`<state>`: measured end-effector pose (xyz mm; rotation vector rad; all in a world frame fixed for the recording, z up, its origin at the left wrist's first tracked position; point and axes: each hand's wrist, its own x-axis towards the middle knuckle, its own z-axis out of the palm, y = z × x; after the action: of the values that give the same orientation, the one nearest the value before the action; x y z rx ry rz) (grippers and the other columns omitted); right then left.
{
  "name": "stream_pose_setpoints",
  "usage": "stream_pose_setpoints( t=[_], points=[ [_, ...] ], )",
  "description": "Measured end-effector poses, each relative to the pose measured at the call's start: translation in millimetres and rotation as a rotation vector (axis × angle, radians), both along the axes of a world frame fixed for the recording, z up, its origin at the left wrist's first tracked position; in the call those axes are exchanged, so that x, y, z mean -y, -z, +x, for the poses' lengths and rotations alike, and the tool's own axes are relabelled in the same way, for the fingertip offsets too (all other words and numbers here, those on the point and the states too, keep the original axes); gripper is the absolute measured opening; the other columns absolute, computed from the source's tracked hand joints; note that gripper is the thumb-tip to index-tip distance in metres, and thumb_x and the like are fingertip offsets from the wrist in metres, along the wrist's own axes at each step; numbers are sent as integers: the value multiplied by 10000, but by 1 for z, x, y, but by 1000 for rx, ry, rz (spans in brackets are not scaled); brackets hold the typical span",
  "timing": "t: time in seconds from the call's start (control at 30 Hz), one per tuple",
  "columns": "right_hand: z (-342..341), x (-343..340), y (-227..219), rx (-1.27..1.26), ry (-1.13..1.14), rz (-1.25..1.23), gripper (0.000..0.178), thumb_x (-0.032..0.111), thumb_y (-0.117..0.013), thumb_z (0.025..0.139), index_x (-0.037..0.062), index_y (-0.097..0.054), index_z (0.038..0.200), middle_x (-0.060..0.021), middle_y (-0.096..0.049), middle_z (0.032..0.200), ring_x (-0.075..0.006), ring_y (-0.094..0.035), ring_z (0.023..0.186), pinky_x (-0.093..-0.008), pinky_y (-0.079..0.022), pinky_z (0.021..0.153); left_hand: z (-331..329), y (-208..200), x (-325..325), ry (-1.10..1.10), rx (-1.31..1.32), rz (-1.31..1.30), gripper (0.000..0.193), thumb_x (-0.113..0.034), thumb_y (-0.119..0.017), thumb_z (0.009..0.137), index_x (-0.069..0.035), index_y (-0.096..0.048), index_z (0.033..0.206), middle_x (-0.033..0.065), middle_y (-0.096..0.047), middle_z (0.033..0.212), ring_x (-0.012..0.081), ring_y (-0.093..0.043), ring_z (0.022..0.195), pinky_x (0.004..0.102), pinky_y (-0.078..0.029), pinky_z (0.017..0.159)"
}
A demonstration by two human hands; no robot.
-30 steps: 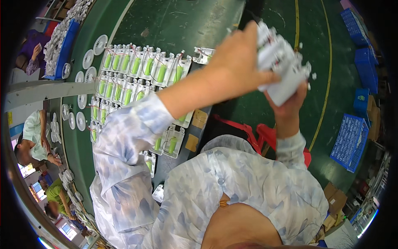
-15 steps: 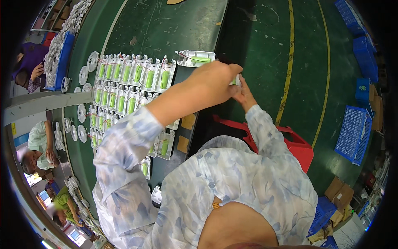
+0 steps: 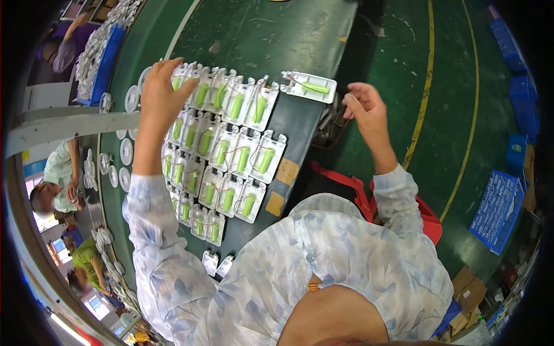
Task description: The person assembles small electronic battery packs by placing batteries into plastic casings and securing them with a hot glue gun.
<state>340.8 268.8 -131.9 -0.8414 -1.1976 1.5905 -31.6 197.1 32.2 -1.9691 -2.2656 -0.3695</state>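
Rows of white plastic housings (image 3: 243,151), each with a green cylindrical battery and thin wires, lie on the dark green worktable. My left hand (image 3: 161,95) is over the far left end of the top row. Its thumb and fingers are spread beside a housing there, and I see nothing held. One housing with a green battery (image 3: 315,87) lies apart, crosswise near the table's right edge. To the right of it, past that edge, my right hand (image 3: 369,109) hovers with fingers loosely bent and apart, and nothing shows in it.
White round fan grilles (image 3: 126,151) lie left of the rows, by a grey metal bar (image 3: 75,124). A red stool (image 3: 427,222) stands beside me. Blue crates (image 3: 495,210) line the right side. Co-workers sit at the left, near a blue bin (image 3: 107,63) of white parts.
My hands were together by the table's right edge around a small white piece. They have parted: the left swung left over the rows, the right stayed on the right. The view shifted slightly.
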Motion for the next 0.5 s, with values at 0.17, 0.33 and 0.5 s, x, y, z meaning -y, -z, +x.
stream_pose_setpoints(
  t=[0.17, 0.33, 0.5],
  points=[
    [-25, -12, -79, 785, 130, 1053, 601, 252, -818, 729, 19, -587, 1232, -148, -558, 1126, -296, -591, 919, -398, -503, 809, -80, 24, 2, -238, 37, -264, 903, -510, -769, 770, 37, -455, 1416, 268, -497, 1413, 368, -493, 1311, 407, -392, 1093],
    [-41, -12, -95, 1159, -252, 959, 498, 240, -791, 729, 1, -597, 1121, -178, -655, 1016, -340, -634, 964, -430, -514, 840, -97, 31, -10, -361, 125, -482, 1000, -592, -754, 750, 66, -419, 1424, 281, -535, 1370, 378, -545, 1263, 406, -428, 1059],
    [-56, 0, -98, 1139, -490, 636, 619, 265, -733, 808, -29, -497, 1299, -212, -682, 891, -330, -681, 716, -414, -536, 679, -105, 39, -16, -339, 93, -407, 1058, -651, -758, 692, 76, -452, 1398, 282, -586, 1305, 372, -587, 1215, 410, -451, 1034]
  ],
)
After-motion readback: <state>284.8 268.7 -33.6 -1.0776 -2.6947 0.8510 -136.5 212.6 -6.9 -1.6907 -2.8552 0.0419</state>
